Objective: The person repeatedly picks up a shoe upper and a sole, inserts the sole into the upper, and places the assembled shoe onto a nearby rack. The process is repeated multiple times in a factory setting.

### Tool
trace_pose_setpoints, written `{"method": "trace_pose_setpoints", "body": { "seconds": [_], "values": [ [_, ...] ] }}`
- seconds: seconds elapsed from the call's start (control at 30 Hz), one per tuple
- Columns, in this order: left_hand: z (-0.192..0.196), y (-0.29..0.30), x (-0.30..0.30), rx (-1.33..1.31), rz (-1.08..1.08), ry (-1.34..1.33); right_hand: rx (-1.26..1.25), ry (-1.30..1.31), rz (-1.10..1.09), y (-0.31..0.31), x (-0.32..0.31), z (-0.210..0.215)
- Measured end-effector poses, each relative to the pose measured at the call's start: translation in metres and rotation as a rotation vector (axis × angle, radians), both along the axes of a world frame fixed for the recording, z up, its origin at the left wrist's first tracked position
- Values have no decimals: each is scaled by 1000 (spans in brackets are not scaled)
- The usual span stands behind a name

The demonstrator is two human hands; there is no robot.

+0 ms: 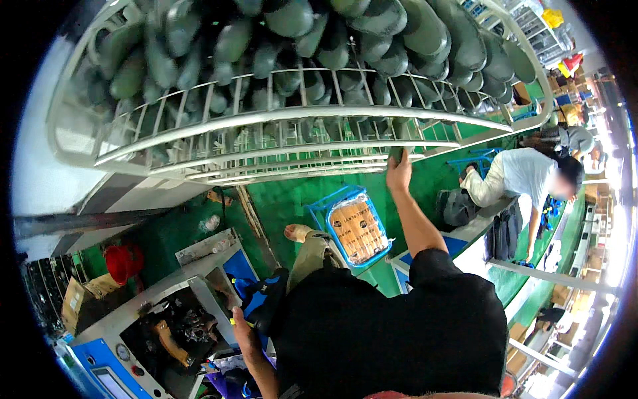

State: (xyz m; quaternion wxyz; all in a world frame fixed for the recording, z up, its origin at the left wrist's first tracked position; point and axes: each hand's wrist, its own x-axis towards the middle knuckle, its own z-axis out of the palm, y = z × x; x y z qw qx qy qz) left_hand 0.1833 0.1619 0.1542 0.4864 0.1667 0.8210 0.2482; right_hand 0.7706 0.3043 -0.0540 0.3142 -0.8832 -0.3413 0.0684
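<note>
My right hand (399, 174) reaches up to the lower rails of a pale metal rack (312, 114), its fingers closed around a dark green piece that looks like a shoe last (397, 154). Many similar dark green shoe lasts (425, 33) fill the rack above. Low at my left side, my left hand (244, 329) is closed at the edge of blue-and-black shoe uppers (266, 297) with yellow bits. My body and sleeve partly hide them.
A blue-framed stool (389, 249) with a taped brown cardboard top stands ahead. A machine (199, 282) with an open dark chamber is at left, near a red bucket (123, 264). At right, a person (528, 176) sits bending over a green-topped bench (531, 282).
</note>
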Motion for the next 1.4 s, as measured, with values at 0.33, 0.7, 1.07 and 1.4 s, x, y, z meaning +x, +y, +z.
{"method": "trace_pose_setpoints", "body": {
  "seconds": [0.33,0.7,1.07,1.4],
  "values": [
    [-10,33,31,-12,-15,-193,-273,-49,86,109,206,-93],
    [-9,34,45,-19,-111,-248,-439,-151,155,137,171,-76],
    [-17,-204,-65,219,682,-221,-586,-69,523,56,-202,-88],
    [-58,-440,-146,387,868,136,-1050,601,1475,28,-460,-30]
  ]
}}
